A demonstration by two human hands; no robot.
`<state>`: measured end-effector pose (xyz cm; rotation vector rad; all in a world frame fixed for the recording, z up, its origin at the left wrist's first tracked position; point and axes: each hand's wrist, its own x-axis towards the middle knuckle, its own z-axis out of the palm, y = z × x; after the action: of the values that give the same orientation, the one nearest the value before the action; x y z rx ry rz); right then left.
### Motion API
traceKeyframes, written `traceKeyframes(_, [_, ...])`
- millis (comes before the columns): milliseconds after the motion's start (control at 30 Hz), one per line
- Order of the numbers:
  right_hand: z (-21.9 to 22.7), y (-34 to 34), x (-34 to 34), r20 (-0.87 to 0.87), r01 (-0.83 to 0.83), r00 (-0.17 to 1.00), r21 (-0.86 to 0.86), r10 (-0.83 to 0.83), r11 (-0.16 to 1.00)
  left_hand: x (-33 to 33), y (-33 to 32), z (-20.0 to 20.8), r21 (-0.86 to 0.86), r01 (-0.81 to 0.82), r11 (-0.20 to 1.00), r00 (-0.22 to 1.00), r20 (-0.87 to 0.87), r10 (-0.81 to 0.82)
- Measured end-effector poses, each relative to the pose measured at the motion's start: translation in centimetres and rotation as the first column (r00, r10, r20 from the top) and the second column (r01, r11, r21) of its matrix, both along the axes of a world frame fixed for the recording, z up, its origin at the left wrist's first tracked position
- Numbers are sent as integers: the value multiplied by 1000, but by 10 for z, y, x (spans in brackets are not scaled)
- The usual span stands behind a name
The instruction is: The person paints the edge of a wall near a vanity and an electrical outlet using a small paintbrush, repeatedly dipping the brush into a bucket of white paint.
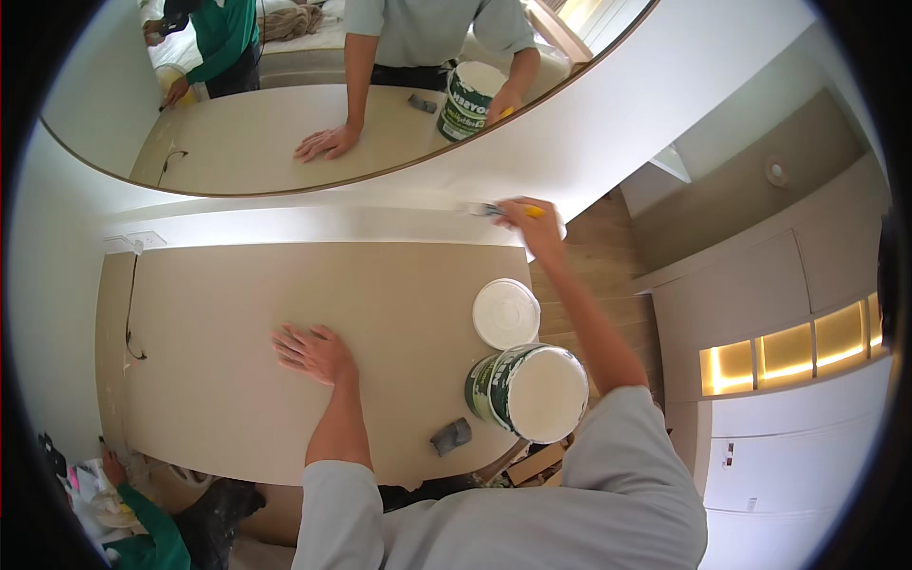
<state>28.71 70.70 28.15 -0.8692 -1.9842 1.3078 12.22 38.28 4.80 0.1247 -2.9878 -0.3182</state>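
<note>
My right hand (532, 226) is closed round the yellow handle of a paintbrush (486, 210). Its bristles point left against the white wall strip (380, 223) below the mirror; they are blurred. My left hand (316, 354) lies flat with fingers spread on the beige tabletop (209, 313). Between my arms, near the table's right edge, stands a green and white paint bucket (486, 391) with a pale top. Just beyond it is a round white lid (505, 313). A small dark grey crumpled piece (450, 437) lies left of the bucket; its kind is unclear.
A large curved mirror (285, 142) hangs above the wall strip. A black cable (131, 304) runs from a socket (147, 239) onto the table's left end. At lower left, a person in a green sleeve (157, 522) reaches to the table edge. Lit shelves (784, 356) stand at right.
</note>
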Motion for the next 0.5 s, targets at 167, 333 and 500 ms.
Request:
traceKeyframes(167, [122, -108, 141, 36, 291, 956, 34, -292, 956, 2, -6, 11, 42, 72, 997, 997, 14, -73])
traceKeyframes(333, [149, -194, 228, 224, 368, 908, -24, -354, 929, 4, -3, -9, 62, 152, 986, 988, -43, -150])
traceKeyframes(500, [71, -187, 232, 537, 187, 817, 98, -210, 978, 3, -3, -8, 21, 124, 992, 989, -88, -122])
